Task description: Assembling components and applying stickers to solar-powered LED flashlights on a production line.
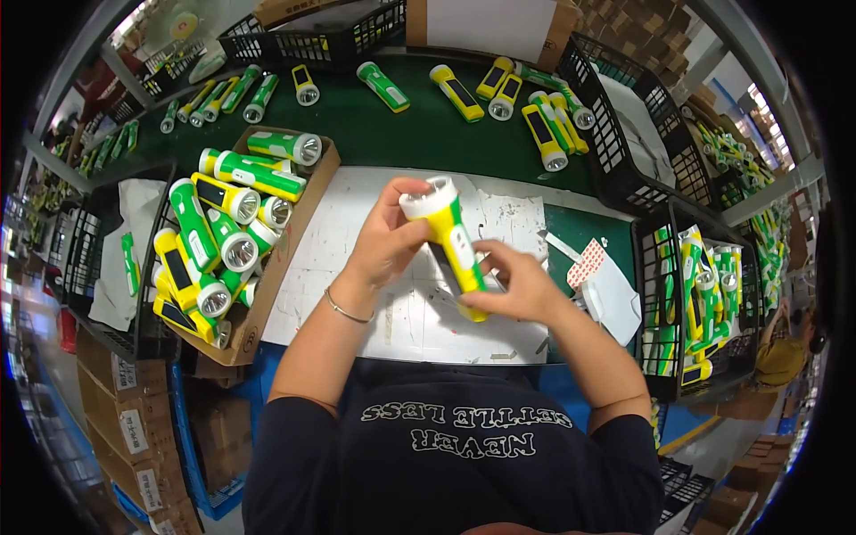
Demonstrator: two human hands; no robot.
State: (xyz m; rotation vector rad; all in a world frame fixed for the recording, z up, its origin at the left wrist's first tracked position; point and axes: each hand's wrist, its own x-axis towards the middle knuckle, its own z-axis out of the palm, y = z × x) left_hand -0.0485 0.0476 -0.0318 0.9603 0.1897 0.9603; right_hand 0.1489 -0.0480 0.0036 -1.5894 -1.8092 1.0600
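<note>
Between my two hands is a yellow and green flashlight (453, 251), tilted, with its white lens end up and away from me. My left hand (392, 234) is closed around the white head and neck. My right hand (513, 283) grips the lower body near the tail, thumb and fingers on either side. A white switch panel shows on the flashlight's side, and a dark panel is partly covered by my left fingers. Beneath it lies a white, scuffed work sheet (339, 294).
At left a cardboard box (290, 241) holds several flashlights. More lie on the green table (357, 143) at the back. Black crates (664, 165) stand at right, one with bagged flashlights (704, 285). A white pouch and red-dotted sticker sheet (587, 264) lie right of my right hand.
</note>
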